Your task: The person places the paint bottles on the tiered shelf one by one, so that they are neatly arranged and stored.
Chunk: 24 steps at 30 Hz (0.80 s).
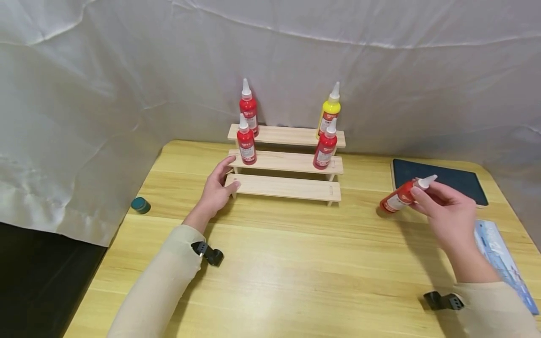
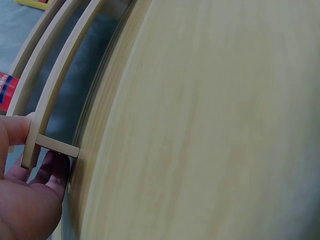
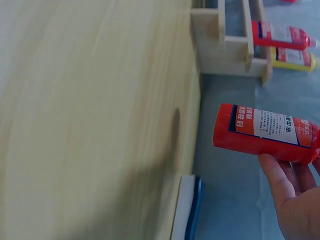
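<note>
My right hand [image 1: 450, 211] pinches a red squeeze bottle [image 1: 397, 199] near its white nozzle, holding it tilted above the table; its printed label [image 3: 274, 125] faces the right wrist view. At the left end of a three-step wooden rack [image 1: 287, 186], my left hand [image 1: 216, 190] grips the lowest step, thumb on top and fingers around the end [image 2: 31, 155]. Two red bottles [image 1: 247, 146] [image 1: 324, 151] stand on the middle step, one at each end. On the top step are another red bottle [image 1: 248, 110] at left and a yellow bottle [image 1: 329, 115] at right.
A dark flat board [image 1: 439, 180] lies at the table's back right, with a blue-and-white packet [image 1: 503, 263] nearer the front. Near the left edge sits a small dark green jar [image 1: 140, 205]. Grey cloth [image 1: 287, 61] hangs behind the wooden table [image 1: 270, 272].
</note>
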Motion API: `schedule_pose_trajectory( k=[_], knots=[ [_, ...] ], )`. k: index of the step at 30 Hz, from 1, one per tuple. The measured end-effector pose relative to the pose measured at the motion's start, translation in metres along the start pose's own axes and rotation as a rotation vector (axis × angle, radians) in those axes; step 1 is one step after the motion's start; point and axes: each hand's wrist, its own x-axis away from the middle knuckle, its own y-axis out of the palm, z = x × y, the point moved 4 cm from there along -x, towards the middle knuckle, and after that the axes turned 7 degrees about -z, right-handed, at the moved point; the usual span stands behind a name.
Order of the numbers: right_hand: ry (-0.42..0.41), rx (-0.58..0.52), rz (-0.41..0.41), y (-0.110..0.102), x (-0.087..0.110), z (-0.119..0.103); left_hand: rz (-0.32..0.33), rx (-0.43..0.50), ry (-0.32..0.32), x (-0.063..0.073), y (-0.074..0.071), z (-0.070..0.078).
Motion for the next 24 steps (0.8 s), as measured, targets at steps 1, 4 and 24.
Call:
schedule_pose_trajectory(
  k=[1,4,24],
  knots=[
    [-0.010,0.006,-0.003,0.003,0.000,-0.002,0.000,-0.002,-0.001,0.000,0.000,0.000],
    [-0.038,0.015,-0.014,0.012,0.000,-0.008,0.001,-0.007,-0.006,0.000,0.000,0.001],
    [-0.147,0.007,-0.146,0.083,-0.003,-0.042,-0.001,-0.010,0.004,0.001,0.001,0.002]
  ],
)
